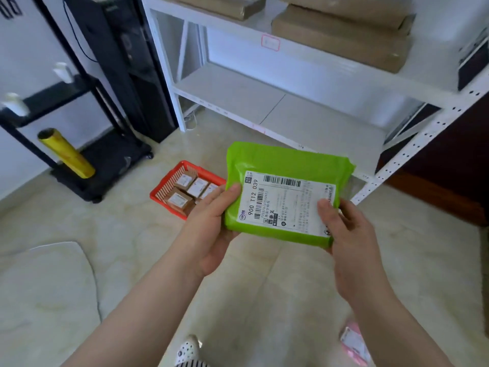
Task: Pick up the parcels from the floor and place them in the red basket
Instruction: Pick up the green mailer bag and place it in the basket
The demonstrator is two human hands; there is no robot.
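A green parcel point(275, 165) with a white shipping label is held up in front of me, above the floor. My left hand point(209, 226) grips its left edge, thumb on the label. My right hand point(346, 229) grips its right edge, thumb on the label too. The red basket point(169, 178) stands on the floor to the left of the parcel, partly hidden behind it. Inside lie several small brown boxes point(181, 200). A pink parcel point(354, 343) lies on the floor at the lower right, half hidden by my right forearm.
A white metal shelf point(291, 107) with brown cartons stands ahead. A black cart point(103, 160) holding a yellow roll point(67, 154) is at the left. A pale mat point(45, 282) covers the floor lower left. My foot in a spotted slipper point(188, 348) shows at the bottom.
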